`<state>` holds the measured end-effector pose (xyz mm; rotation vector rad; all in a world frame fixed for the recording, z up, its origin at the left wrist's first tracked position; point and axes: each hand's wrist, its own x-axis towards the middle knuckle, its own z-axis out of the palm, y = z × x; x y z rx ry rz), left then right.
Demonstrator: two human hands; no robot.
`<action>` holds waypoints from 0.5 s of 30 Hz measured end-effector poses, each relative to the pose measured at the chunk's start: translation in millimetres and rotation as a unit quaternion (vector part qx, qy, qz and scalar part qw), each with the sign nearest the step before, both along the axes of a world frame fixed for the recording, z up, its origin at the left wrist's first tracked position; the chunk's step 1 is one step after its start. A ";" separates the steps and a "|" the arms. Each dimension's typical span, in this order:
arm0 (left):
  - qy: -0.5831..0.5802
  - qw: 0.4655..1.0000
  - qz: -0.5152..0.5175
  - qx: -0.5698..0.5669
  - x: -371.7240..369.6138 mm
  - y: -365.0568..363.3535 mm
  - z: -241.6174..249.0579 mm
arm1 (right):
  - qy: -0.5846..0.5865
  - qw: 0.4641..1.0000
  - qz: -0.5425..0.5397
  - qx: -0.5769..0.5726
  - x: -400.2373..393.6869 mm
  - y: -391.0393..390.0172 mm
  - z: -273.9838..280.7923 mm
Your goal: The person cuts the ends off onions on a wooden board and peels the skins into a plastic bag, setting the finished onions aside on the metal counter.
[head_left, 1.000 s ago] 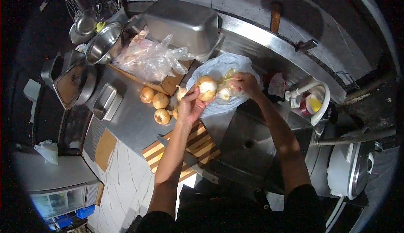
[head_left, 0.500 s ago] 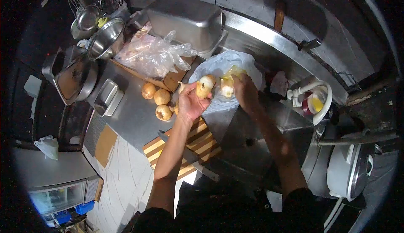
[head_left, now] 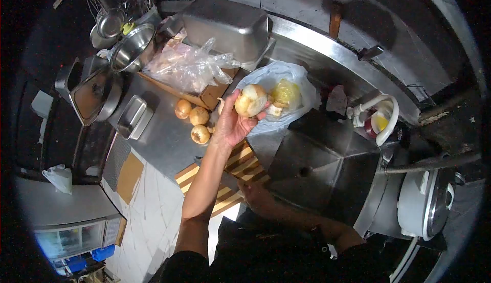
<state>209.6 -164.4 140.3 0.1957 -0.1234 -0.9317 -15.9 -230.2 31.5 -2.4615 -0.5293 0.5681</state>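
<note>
My left hand [head_left: 236, 124] is raised with its fingers wrapped round a partly peeled onion [head_left: 250, 100], white flesh showing beside brown skin. Low at the right edge of the striped cutting board [head_left: 240, 160], my right hand [head_left: 253, 193] is in shadow, its fingers closed over the handle of a knife [head_left: 228, 181]. The dark blade lies across the board, partly hidden by my left forearm. Several brown onions [head_left: 199, 115] sit on the steel counter left of my left hand. Behind the held onion, a pale plastic bag [head_left: 302, 86] lies spread with peelings and a yellow bundle on it.
A steel sink [head_left: 312, 160] lies to the right of the board. Clear plastic bags [head_left: 189, 70] fill a cardboard box at the back, beside an upturned steel pan [head_left: 225, 24]. A small steel tray [head_left: 135, 116] stands at the left, and a white pot [head_left: 422, 206] at the right.
My right hand has left the plastic bag and come down to the knife on the board. The onion in my left hand is turned and now shows a rounder side.
</note>
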 end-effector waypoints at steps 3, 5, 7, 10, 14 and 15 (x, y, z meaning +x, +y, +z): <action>0.004 0.989 0.073 0.127 -16.4 -10.1 35.4 | -0.145 0.985 -0.072 0.065 -9.7 1.8 23.7; -0.040 0.987 0.094 0.127 -16.3 -12.6 38.0 | -0.302 0.953 -0.040 -0.009 -13.0 3.5 3.6; -0.047 0.982 0.107 0.145 -22.5 -10.9 49.4 | -0.259 0.965 -0.051 0.009 -24.9 -1.5 -41.2; -0.069 0.980 0.116 0.144 -36.6 -1.1 70.5 | -0.174 0.982 -0.046 -0.050 -12.6 -28.3 3.4; -0.086 0.981 0.118 0.130 -46.5 10.5 84.2 | 0.064 0.834 -0.428 0.343 0.6 -86.0 47.8; -0.078 0.980 0.116 0.141 -48.0 10.2 84.9 | 0.047 0.831 -0.465 0.303 12.4 -100.2 44.1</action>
